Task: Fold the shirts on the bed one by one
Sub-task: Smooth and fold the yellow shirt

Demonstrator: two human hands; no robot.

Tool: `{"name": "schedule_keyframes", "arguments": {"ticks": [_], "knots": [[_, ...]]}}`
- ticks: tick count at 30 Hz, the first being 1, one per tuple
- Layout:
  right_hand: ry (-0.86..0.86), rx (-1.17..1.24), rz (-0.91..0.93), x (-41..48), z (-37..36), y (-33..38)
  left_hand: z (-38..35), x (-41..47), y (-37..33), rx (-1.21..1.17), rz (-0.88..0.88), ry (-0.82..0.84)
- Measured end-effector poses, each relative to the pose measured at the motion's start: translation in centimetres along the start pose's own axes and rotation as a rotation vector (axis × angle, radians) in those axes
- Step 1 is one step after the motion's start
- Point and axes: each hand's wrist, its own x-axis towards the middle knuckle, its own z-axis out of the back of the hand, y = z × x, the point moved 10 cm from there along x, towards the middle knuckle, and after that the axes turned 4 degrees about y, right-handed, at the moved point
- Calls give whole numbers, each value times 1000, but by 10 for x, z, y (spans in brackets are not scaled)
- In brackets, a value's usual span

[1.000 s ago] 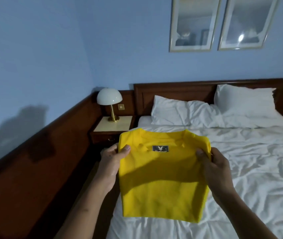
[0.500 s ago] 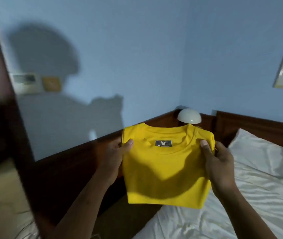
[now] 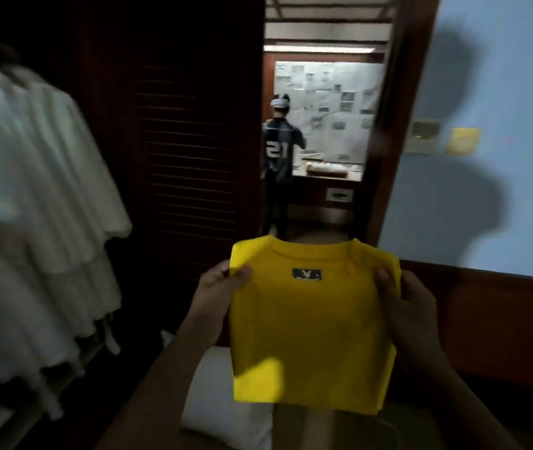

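Garments (image 3: 31, 190) in white are being shown hanging at the left, a dark louvred door (image 3: 187, 141) beside them. The folded yellow shirt (image 3: 310, 326) is being held up in the air before a doorway (image 3: 317, 125), its top corners being pinched by the left hand (image 3: 223, 287) and right hand (image 3: 411, 306), fingers (image 3: 383, 280) curled round the cloth.

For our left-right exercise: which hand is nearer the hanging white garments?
Left. The left hand grips the edge of the yellow shirt on the side toward the white garments; the right hand grips the opposite edge, farther away.
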Motion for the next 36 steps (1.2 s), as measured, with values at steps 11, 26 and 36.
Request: {"name": "schedule_keyframes", "arguments": {"ticks": [11, 26, 36], "knots": [[568, 144, 29, -6, -486, 36, 410, -72, -13, -25, -35, -621], [1221, 351, -36, -117, -920, 52, 720, -167, 61, -13, 35, -1280], [1406, 373, 123, -222, -1111, -27, 856, -217, 202, 17, 16, -1480]]}}
